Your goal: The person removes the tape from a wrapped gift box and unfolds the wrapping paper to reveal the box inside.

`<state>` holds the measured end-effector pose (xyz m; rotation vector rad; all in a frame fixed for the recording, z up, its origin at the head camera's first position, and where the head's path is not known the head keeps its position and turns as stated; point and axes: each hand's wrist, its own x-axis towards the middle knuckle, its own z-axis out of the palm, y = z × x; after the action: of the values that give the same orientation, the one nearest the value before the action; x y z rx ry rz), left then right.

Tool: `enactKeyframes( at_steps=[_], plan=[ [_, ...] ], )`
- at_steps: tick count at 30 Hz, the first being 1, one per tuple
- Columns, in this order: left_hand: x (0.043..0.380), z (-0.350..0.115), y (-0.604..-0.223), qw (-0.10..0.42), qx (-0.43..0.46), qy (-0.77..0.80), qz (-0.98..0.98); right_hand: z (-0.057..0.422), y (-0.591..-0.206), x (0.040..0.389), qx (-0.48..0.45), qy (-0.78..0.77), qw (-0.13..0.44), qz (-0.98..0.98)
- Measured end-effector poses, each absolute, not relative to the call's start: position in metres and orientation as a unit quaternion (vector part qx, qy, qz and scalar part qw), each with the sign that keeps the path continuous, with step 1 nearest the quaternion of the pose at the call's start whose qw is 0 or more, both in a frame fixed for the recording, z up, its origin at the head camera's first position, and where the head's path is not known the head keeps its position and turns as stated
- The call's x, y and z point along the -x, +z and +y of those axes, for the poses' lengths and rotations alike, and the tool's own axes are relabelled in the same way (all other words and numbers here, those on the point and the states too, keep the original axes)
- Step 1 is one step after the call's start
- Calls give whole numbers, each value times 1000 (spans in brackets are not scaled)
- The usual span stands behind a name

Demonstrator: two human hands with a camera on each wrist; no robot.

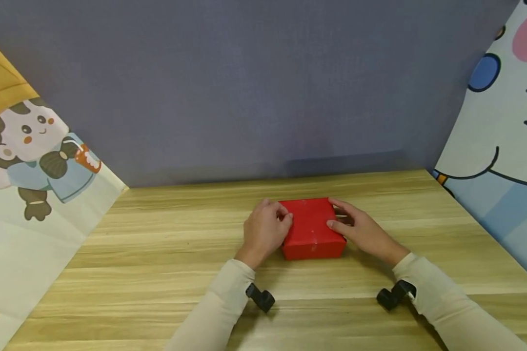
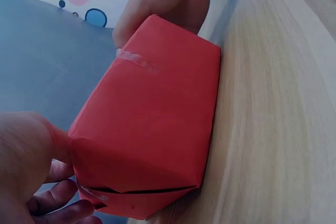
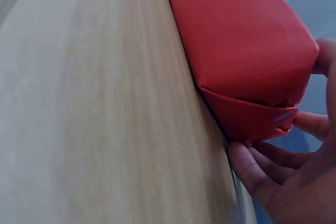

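Note:
A box wrapped in red paper [image 1: 313,222] sits on the wooden table, with clear tape [image 2: 137,60] over one long edge. My left hand [image 1: 267,228] is at its left end, thumb on the top edge and fingers curled beside the end. In the left wrist view, the folded end flap [image 2: 139,200] gapes slightly near those fingers [image 2: 58,195]. My right hand [image 1: 362,229] holds the right end, with the thumb on the top edge and a finger at the far corner. Several fingertips touch the folded right end flap [image 3: 249,116] in the right wrist view.
The wood-grain table [image 1: 158,273] spreads out around the box. A grey fabric wall [image 1: 263,97] rises behind it. Cartoon-printed panels stand at the left [image 1: 48,161] and right [image 1: 500,131]. A small black camera is strapped to each wrist.

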<state>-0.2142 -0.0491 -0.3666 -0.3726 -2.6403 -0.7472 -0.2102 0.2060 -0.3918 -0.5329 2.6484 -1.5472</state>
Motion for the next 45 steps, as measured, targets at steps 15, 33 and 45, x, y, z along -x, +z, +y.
enactKeyframes(
  at_steps=[15, 33, 45],
  plan=[
    [216, -49, -367, 150, 144, -300, -931, 207, -392, 209, 169, -492, 11, 854],
    [226, -63, -369, 105, 179, -397, -894, 206, -392, 210, 170, -491, 10, 854],
    [227, -68, -369, 82, 187, -419, -885, 205, -392, 210, 168, -482, 8, 860]
  ],
)
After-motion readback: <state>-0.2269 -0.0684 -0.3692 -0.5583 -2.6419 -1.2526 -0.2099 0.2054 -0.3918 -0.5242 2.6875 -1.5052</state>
